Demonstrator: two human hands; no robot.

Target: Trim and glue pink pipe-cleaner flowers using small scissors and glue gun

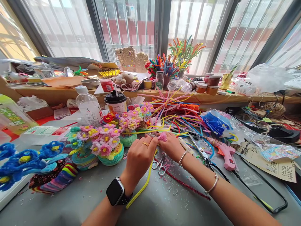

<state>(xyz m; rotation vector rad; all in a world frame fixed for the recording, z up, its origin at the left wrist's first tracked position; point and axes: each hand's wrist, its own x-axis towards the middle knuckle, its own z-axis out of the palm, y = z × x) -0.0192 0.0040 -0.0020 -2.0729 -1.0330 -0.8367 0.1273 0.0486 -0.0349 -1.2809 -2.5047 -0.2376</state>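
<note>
My left hand [142, 153], with a ring and a black watch, has its fingers pinched together near the middle of the grey table [94, 201]. My right hand [171, 146] meets it, its fingers closed on a small pink fuzzy piece [162, 137]. What the left fingertips hold is hidden. Small scissors [160, 165] lie just below the hands. A yellow pipe cleaner [143, 188] runs down beside my left hand, and a dark red one [185, 185] stretches under my right forearm. Pink pipe-cleaner flowers [107, 139] in a green-rimmed pot stand to the left.
Blue flowers [24, 160] stand at far left. A bottle [88, 106] and a lidded cup [115, 102] are behind the pots. Loose pipe cleaners [174, 108] pile up beyond the hands. Large scissors [199, 149] and a pink glue gun [227, 155] with its cable lie at right.
</note>
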